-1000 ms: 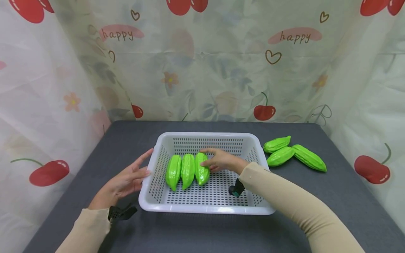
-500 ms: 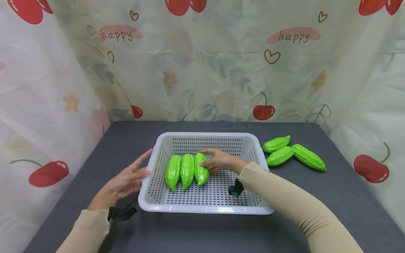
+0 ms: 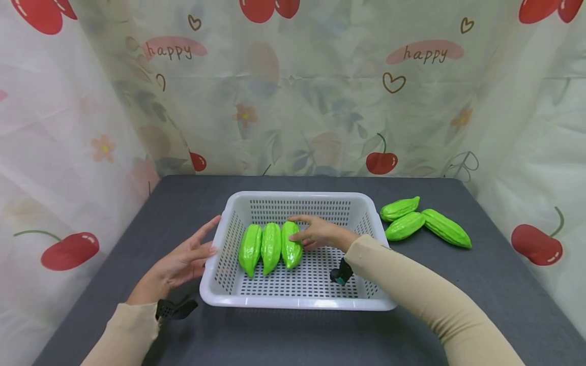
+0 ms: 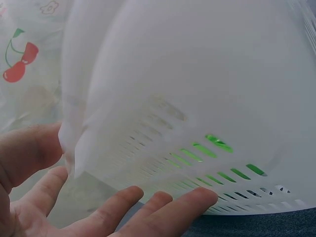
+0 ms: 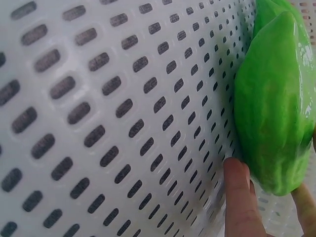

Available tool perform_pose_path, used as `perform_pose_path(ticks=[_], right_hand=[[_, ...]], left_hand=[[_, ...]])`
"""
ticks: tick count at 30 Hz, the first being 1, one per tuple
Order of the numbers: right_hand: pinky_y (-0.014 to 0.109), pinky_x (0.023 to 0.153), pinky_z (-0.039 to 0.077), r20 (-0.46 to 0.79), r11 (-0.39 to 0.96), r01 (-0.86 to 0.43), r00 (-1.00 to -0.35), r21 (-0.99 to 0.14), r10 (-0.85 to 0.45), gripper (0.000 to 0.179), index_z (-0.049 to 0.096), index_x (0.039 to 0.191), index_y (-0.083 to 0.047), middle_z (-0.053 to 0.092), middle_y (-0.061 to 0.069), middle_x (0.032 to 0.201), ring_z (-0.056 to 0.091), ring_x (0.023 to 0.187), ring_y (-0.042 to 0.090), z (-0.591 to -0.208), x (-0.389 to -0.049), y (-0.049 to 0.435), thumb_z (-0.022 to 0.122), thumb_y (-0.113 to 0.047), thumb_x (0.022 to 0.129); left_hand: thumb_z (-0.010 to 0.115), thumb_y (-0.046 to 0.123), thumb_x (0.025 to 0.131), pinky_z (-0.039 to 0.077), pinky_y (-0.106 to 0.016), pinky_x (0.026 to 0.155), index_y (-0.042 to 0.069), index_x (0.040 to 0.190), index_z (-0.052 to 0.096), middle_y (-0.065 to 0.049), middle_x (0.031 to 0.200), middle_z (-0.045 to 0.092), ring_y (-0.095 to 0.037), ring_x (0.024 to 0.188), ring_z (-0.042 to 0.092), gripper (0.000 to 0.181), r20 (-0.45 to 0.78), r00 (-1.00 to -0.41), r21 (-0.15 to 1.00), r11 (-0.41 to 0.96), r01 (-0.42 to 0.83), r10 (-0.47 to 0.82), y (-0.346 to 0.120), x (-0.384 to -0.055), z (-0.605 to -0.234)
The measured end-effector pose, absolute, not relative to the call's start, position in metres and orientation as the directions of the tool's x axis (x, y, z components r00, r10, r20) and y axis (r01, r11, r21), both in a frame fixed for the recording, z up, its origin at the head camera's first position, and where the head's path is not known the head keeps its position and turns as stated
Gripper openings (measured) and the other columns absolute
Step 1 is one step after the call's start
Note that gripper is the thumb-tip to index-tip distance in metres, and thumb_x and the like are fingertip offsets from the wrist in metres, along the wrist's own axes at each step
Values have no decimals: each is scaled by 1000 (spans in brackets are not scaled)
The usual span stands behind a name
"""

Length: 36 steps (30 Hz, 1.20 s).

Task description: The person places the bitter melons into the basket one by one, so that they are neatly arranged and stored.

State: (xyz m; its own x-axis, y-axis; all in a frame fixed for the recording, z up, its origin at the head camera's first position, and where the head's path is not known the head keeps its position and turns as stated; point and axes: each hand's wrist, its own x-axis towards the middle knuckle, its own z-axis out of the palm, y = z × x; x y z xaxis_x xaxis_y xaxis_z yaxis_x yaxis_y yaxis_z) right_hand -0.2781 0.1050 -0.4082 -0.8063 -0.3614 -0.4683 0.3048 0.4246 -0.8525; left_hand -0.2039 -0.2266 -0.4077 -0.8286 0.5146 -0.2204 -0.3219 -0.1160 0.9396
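Left hand (image 3: 180, 262) spread loosely, touching the white basket (image 3: 297, 303) — right hand (image 3: 320, 232) part-closed, gripping its rightmost green gourd (image 3: 291, 250).

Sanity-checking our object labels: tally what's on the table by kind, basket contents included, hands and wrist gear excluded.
Perforated white basket: 1
Green bitter gourds: 6 (3 inside the basket, 3 on the dark table to its right)
Total: 7
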Motion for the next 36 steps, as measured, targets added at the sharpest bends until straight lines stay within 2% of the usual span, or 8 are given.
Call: perform_pose_path(ticks=[4, 11, 14, 29, 36], right_hand=[[44, 89, 55, -466, 425, 302, -807, -853, -363, 67, 41, 148, -22, 46, 22, 140, 58, 115, 38, -409, -279, 105, 70, -14, 88], [44, 90, 55, -467, 439, 298, -811, -848, -351, 66, 42, 147, -25, 46, 19, 141, 59, 115, 37, -410, -278, 104, 71, -15, 88], [44, 90, 55, -470, 438, 302, -810, -847, -351, 66, 42, 146, -25, 47, 18, 141, 59, 115, 37, -410, -279, 104, 71, -15, 88], [44, 90, 54, -463, 422, 296, -803, -857, -376, 67, 40, 148, -23, 47, 19, 141, 59, 115, 36, -408, -277, 106, 70, -15, 89], [44, 91, 54, -456, 408, 292, -797, -865, -395, 67, 39, 148, -21, 45, 18, 141, 61, 111, 32, -407, -277, 108, 69, -15, 89]], left_hand=[[54, 6, 97, 44, -64, 94, 45, 153, 4, -14, 159, 22, -36, 124, 54, 85, -220, -830, 941, -115, -320, 512, -227, -204, -408], [53, 3, 97, 47, -61, 92, 40, 154, 5, -8, 149, 40, -33, 118, 60, 84, -211, -832, 943, -119, -312, 513, -228, -204, -408], [52, 2, 97, 48, -60, 92, 39, 155, 5, -7, 146, 44, -33, 116, 61, 83, -207, -830, 941, -127, -314, 519, -228, -205, -408], [52, 2, 97, 47, -60, 92, 39, 155, 4, -9, 148, 41, -32, 117, 61, 83, -210, -828, 939, -128, -319, 519, -228, -205, -407], [53, 2, 97, 47, -61, 92, 39, 155, 5, -15, 153, 34, -32, 118, 60, 84, -222, -835, 942, -111, -317, 503, -227, -205, -407]])
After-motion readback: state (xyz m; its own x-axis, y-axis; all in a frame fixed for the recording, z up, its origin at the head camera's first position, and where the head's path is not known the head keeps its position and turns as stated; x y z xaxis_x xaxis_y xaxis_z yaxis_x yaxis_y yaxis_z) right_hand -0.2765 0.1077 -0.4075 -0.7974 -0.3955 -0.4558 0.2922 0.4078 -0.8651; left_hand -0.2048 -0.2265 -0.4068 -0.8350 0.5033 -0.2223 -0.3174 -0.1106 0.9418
